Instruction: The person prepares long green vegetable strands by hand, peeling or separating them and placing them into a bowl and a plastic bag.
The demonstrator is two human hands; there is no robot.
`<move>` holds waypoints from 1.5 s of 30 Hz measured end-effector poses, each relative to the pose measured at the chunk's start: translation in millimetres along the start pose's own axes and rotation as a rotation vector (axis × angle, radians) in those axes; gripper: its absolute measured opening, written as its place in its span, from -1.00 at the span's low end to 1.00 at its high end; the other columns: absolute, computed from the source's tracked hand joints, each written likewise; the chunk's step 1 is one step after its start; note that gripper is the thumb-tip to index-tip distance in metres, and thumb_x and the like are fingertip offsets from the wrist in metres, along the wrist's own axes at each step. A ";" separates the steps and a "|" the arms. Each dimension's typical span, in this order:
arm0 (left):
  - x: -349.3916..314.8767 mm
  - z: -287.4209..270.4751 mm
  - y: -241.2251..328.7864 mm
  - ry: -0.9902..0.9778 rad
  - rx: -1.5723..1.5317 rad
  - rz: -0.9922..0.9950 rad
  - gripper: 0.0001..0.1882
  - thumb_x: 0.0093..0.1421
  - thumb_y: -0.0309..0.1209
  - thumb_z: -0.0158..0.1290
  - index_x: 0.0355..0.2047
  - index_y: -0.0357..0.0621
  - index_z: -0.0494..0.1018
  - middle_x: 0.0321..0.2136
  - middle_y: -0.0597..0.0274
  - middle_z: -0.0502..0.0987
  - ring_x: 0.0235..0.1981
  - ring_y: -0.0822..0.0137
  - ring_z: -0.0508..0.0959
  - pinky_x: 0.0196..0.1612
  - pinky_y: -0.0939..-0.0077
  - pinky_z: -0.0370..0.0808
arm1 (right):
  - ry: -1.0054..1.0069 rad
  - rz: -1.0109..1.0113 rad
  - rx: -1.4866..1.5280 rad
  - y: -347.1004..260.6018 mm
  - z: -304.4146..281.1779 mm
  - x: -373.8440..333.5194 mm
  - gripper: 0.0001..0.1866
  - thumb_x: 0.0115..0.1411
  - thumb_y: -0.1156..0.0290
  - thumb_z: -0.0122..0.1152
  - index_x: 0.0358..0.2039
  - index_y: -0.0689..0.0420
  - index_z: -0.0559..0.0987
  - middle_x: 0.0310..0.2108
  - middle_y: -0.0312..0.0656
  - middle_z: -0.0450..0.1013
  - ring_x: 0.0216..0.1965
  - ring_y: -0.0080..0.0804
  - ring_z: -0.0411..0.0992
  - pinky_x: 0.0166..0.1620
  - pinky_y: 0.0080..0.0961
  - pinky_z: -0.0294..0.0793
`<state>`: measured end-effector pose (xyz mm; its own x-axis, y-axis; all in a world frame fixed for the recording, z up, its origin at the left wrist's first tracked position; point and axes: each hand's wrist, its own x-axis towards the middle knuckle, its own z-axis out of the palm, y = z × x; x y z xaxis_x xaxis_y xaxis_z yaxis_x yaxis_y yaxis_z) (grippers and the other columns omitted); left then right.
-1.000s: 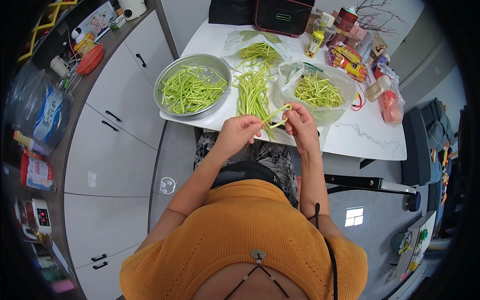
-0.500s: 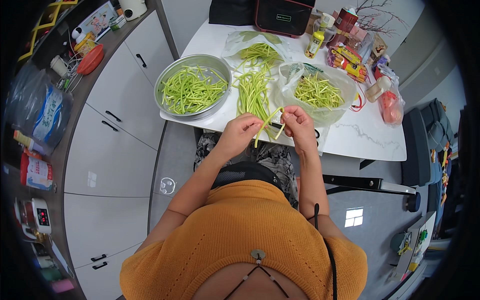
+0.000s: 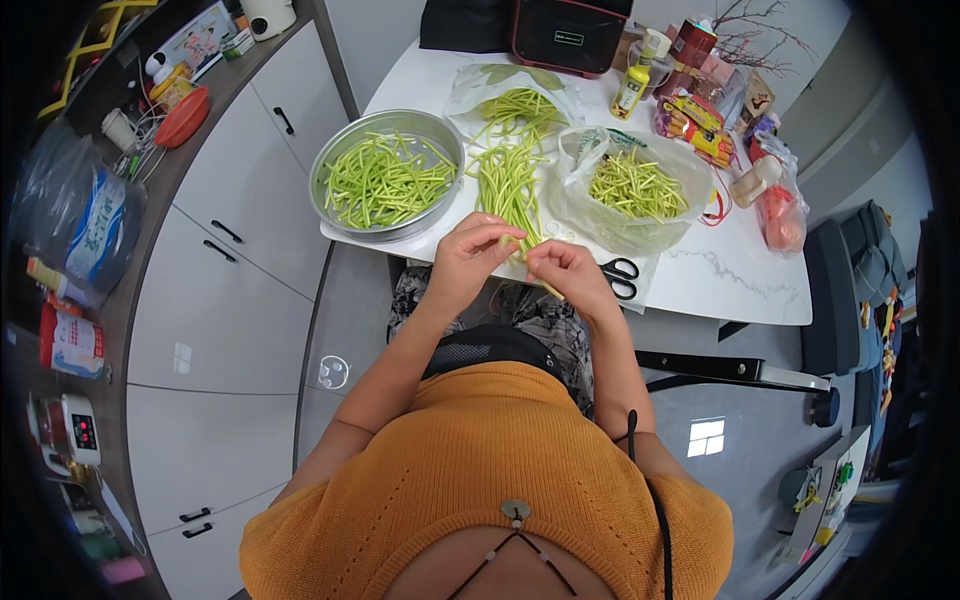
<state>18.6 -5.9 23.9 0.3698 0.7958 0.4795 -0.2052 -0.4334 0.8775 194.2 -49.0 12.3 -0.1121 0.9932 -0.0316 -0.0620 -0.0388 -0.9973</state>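
My left hand point(image 3: 472, 262) and my right hand point(image 3: 574, 277) are close together at the table's near edge, fingers pinched on a green garlic scape point(image 3: 551, 289). One end pokes out below my right hand; the rest is mostly covered by my fingers. Just beyond lies a bunch of long garlic scapes point(image 3: 508, 187). To the left, a round metal pan point(image 3: 455, 195) holds short cut pieces. On the right, a white plastic bag point(image 3: 640, 237) stands open with more short pieces. Black-handled scissors point(image 3: 621, 278) lie beside my right hand.
Another plastic bag point(image 3: 465, 92) with scapes lies behind the bunch. A yellow bottle point(image 3: 630, 92), packaged food point(image 3: 695, 130) and a bag of reddish things point(image 3: 782, 216) stand along the back right. White cabinets point(image 3: 215, 330) curve along my left.
My right hand has come down and inward, closer to my left. The scape that arched between my hands is now mostly hidden by my fingers, and the scissors' handles show more fully.
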 end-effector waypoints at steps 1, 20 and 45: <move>0.4 1.3 -4.8 0.026 -0.031 0.035 -0.83 0.11 -0.60 0.00 -0.27 -0.33 0.48 -0.34 0.23 0.46 -0.41 0.52 0.44 -0.33 0.73 0.41 | -0.099 0.053 -0.009 -0.9 -0.1 -1.2 -0.88 0.09 0.48 0.10 -0.36 0.25 0.52 -0.53 -0.33 0.45 -0.51 -0.72 0.35 -0.41 -0.78 0.32; -5.7 3.5 -0.1 0.026 0.424 0.104 -0.83 0.03 -0.58 0.05 -0.33 -0.26 0.52 -0.47 0.16 0.48 -0.47 0.37 0.48 -0.41 0.63 0.38 | -0.187 -0.056 0.263 -25.9 -1.0 -9.7 -0.68 0.22 0.26 -0.02 -0.09 0.18 0.42 -0.39 -0.22 0.46 -0.61 -0.69 0.31 -0.56 -0.83 0.27; -5.6 8.5 9.2 0.005 0.387 0.063 -0.88 0.02 -0.57 0.07 -0.38 -0.31 0.51 -0.49 0.16 0.50 -0.49 0.37 0.49 -0.42 0.60 0.38 | 0.049 -0.201 0.172 -23.4 3.7 -9.8 -0.78 0.12 0.52 0.10 -0.20 0.26 0.51 -0.48 -0.31 0.45 -0.52 -0.68 0.34 -0.41 -0.76 0.38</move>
<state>22.3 -18.0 29.3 0.3626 0.7642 0.5333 0.1298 -0.6081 0.7832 193.0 -58.2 36.2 -0.0329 0.9868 0.1586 -0.2464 0.1457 -0.9582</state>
